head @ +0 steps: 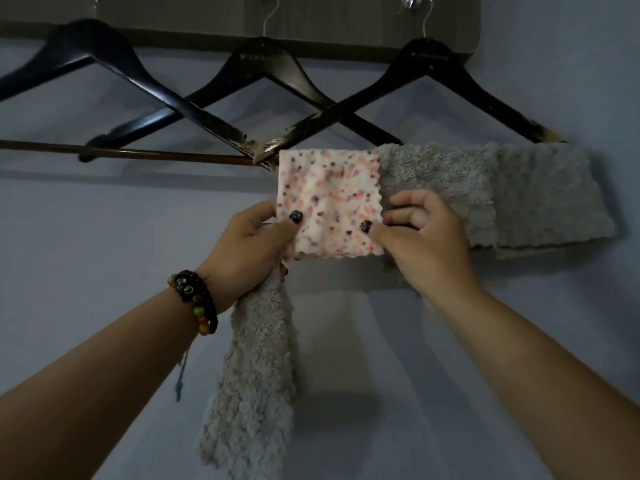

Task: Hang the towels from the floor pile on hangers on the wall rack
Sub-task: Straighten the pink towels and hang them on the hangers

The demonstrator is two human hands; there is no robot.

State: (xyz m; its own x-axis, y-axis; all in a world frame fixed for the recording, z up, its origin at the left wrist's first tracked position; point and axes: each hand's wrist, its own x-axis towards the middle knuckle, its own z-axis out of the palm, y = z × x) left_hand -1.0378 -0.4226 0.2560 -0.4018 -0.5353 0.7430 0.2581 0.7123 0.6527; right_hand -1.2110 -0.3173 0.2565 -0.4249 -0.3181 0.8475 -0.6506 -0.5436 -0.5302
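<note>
My hands pinch the small towel [329,202] hanging at the left end of what seems the right hanger [429,74] bar, two towels [502,195] draped rightward.

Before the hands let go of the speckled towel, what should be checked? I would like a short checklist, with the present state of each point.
1. Speckled towel is draped over the bar of the right hanger: ok.
2. Both hands hold it: ok. The left hand and the right hand each pinch a lower corner.
3. Towel hangs flat and straight: ok, with only slight creases.
4. It leaves room for the grey towels beside it: not ok, its right edge overlaps them.
5. Hanger hook sits firmly on the wall rack: cannot tell, the top is cut off.
6. The spare grey towel under the left hand is held safely: cannot tell.
</note>
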